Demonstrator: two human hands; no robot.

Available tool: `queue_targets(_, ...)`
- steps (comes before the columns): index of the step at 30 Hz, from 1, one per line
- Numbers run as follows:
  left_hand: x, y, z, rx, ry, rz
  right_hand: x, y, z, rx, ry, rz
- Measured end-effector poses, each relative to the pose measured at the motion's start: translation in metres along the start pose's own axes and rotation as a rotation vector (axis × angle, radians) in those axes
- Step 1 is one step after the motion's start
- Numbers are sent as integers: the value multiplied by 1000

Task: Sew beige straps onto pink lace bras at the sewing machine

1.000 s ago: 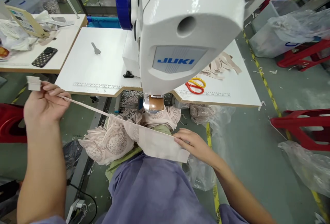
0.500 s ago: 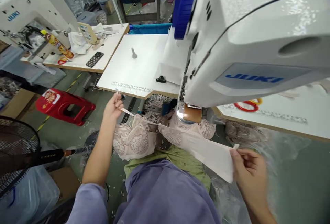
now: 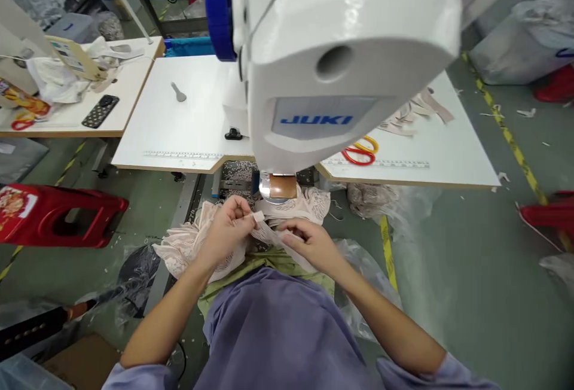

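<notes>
My left hand [image 3: 228,228] pinches the pale tab end [image 3: 258,216] of a beige lace bra, just in front of the sewing machine's presser area. Close beside it, my right hand [image 3: 314,245] grips the bra's thin sheer wing [image 3: 268,233] between thumb and fingers. More beige lace bras [image 3: 179,246] lie bunched under my left forearm, near my lap. Another lace piece [image 3: 311,203] hangs beneath the white JUKI sewing machine [image 3: 341,73], right of its brown plate [image 3: 283,186]. My fingers partly hide the fabric between them.
Red and yellow scissors [image 3: 361,152] lie on the right tabletop [image 3: 448,151] near fabric scraps. On the left stand a phone [image 3: 100,111] and a bottle [image 3: 24,98] on another table. A red stool [image 3: 67,213] and a plastic bag [image 3: 368,294] are low down.
Both hands have come together in front of the machine; before, they held the bra wing stretched wide apart. The view has swung to the right.
</notes>
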State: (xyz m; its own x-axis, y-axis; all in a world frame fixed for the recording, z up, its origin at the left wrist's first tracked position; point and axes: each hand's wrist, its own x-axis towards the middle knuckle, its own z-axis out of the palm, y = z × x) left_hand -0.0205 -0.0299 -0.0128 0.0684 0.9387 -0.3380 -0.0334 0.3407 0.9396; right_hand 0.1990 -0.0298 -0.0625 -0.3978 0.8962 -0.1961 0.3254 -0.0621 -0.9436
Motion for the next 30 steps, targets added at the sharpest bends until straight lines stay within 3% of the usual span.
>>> queue_targets(3, -11, -5, 21, 322, -34, 88, 10, -10, -3, 66, -62, -51)
queue_targets(6, -15, -6, 28, 595, -50, 150, 14, -20, -10, 23, -159, -67)
queue_targets(9, -9, -4, 24, 706, -135, 189, 12, -25, -21, -52, -252, -64)
queue_targets(11, -3, -9, 18, 674, -161, 201, 10, -21, -28, -113, -244, -75)
queue_targets(13, -1, -21, 15, 484, -76, 161, 10, -9, -31, -107, -115, -40)
queue_targets(15, -6, -41, 20, 218, 13, 72, 13, 6, -26, 32, 111, 51)
queue_targets(18, -16, -74, 39, 8, -165, -43, 16, 18, -4, 277, 357, 155)
queue_targets(21, -18, -94, 57, -155, -243, -77, 12, 13, 29, 309, 427, 100)
queue_targets(24, -11, -95, 63, -288, -109, -74, 8, 6, 58, 232, 439, -27)
queue_targets(26, -7, -90, 65, -356, 50, -89, 8, 7, 72, 171, 442, -83)
queue_targets(28, -6, -84, 65, -393, 220, -121, 7, 12, 79, 144, 468, -97)
queue_targets(30, -8, -77, 62, -354, 315, -120, 4, 17, 78, 131, 451, -109)
